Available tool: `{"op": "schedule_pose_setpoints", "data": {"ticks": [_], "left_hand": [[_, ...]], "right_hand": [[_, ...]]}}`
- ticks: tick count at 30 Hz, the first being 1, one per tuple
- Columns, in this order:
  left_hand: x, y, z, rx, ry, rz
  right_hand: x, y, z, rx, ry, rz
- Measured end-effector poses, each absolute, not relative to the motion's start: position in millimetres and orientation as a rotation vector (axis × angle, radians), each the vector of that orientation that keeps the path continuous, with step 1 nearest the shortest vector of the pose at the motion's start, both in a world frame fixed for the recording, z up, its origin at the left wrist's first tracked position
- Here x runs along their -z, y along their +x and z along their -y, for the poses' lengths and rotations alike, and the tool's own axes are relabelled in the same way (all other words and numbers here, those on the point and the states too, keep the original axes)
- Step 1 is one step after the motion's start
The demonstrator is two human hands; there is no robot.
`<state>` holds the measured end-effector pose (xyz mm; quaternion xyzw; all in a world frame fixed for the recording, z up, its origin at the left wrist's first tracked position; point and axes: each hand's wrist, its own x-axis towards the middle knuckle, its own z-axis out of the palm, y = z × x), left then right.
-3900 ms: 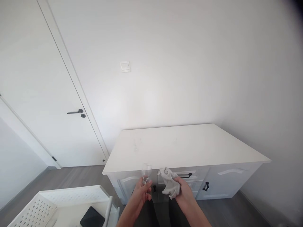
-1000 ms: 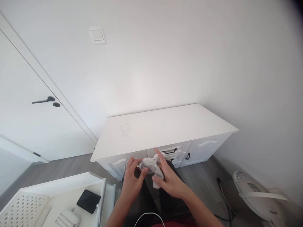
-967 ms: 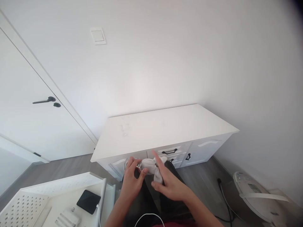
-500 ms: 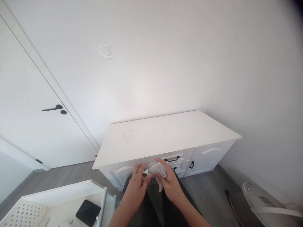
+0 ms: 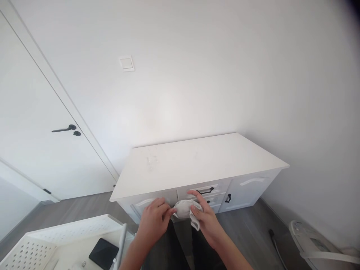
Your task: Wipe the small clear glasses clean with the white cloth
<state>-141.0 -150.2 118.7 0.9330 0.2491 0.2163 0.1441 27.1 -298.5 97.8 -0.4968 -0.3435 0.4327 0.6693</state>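
Note:
Held in front of the white cabinet (image 5: 180,165) is a bunched pale grey cloth (image 5: 183,208), soft and rounded, with a loose end hanging down on its right. My right hand (image 5: 209,221) grips this cloth between thumb and fingers, its index finger stretched along the top. From the other side my left hand (image 5: 156,219) pinches the cloth's left edge with thumb and fingertips, its remaining fingers curled. What may lie inside the cloth is hidden.
A white perforated cart (image 5: 30,251) at the lower left carries a black phone-like slab (image 5: 104,254). A pale appliance (image 5: 312,243) with a handle stands at the lower right. A white door (image 5: 36,112) with a dark handle (image 5: 64,128) is at the left.
My left hand has shifted a little left, from spread fingers to a pinch at the cloth's edge. The cloth now looks rounder and sits slightly lower in my right hand.

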Motion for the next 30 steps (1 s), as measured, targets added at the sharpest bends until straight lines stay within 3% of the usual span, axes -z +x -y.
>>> {"op": "schedule_pose_setpoints", "data": {"ticks": [4,6,11,15,24,30], "left_hand": [[-125,-143,145,-0.559,1.939,-0.998],[-125,-142,144,-0.595,1.693,-1.01],[-116,-143,155,-0.783,1.619,-0.956],[-100,-157,159,-0.805,1.511,-0.899],[-26,-303,114,-0.912,1.56,-2.008],[21,-356,60,-0.538,1.559,-2.221]], "right_hand": [[-115,27,313,-0.685,-1.284,1.7],[-118,23,316,-0.575,-1.328,1.871],[-88,14,311,-0.602,-1.525,1.326],[-48,11,303,-0.767,-1.371,1.022],[-14,4,314,-0.967,-1.309,0.692],[-6,9,324,-0.937,-1.403,0.724]]}}
